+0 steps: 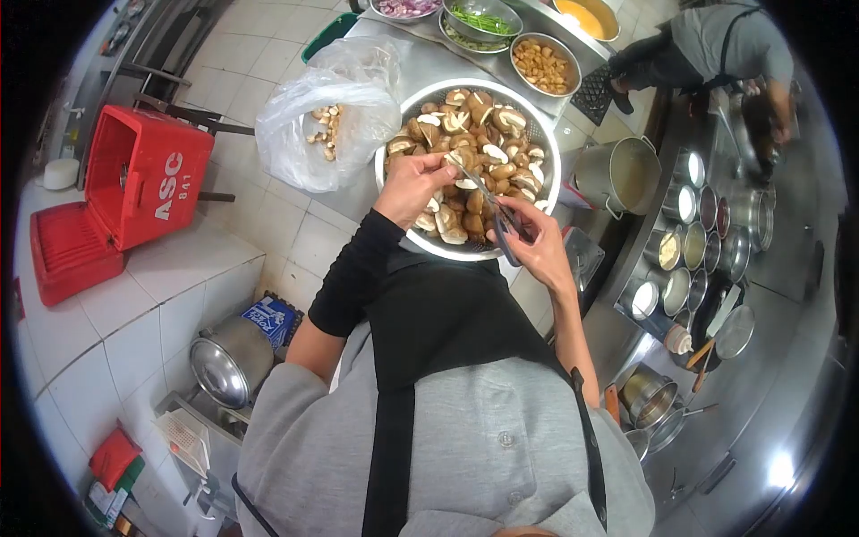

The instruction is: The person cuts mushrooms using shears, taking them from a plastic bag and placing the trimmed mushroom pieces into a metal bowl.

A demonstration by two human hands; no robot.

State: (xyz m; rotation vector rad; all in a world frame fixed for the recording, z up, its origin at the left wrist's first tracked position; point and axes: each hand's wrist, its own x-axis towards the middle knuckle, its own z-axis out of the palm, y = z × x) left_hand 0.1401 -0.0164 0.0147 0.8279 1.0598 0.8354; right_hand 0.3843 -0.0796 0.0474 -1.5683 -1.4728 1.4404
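Brown mushrooms (465,224), some with pale cut faces, fill a white-rimmed colander (557,166) in front of me. Over its left side, my left hand (413,186) pinches a mushroom (458,161). My right hand (544,246) is closed around the handles of a pair of scissors (488,192), whose blades point up and left at that mushroom. Left of the colander, a clear plastic bag (291,134) lies open with small mushroom stems (329,125) inside.
Bowls of diced food (546,64) and chopped greens (483,18) stand behind the colander. A large pot (617,174) is to the right, beside a counter of metal containers (680,204). A red box (148,179) sits left. Another person (725,45) works at far right.
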